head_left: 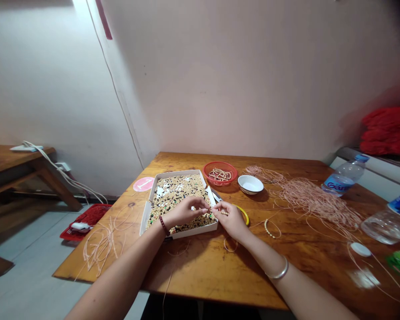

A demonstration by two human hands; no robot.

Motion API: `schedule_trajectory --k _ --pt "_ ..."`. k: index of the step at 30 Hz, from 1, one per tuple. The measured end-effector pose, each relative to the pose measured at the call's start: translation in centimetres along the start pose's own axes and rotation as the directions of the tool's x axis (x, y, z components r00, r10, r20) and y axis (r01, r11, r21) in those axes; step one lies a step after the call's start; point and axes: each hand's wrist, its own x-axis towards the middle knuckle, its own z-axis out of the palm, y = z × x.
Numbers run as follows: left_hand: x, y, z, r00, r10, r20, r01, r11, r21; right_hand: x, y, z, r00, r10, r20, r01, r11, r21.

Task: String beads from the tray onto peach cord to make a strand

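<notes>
My left hand is over the right part of a white box filled with small beads, mostly tan with some black, green and white ones. Its thumb and forefinger are pinched together; what lies between the tips is too small to make out. Close beside it, my right hand is closed on a short string of tan beads, partly hidden by the fingers. The fingertips of both hands nearly meet above the box's right edge. Thin pink cord loops on the table below my right wrist.
Scissors with a yellow handle lie behind my right hand. Further back are a red basket with bead strings and a white bowl. Pink cord bundles, a beaded loop and a water bottle lie right; loose cords lie left.
</notes>
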Motion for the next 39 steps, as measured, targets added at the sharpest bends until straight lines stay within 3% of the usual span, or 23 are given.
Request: schedule_trajectory --k 8,39 --pt "-0.02 -0.36 0.16 1.0 0.014 0.013 -0.014 1.0 -0.023 -0.09 -0.24 -0.04 1.0 0.002 0.004 -0.002 0.998 -0.056" --pt "-0.07 -0.02 0.14 1.0 -0.013 0.015 0.014 0.998 -0.064 -0.02 0.34 0.21 1.0 0.005 -0.014 -0.005 1.0 -0.004"
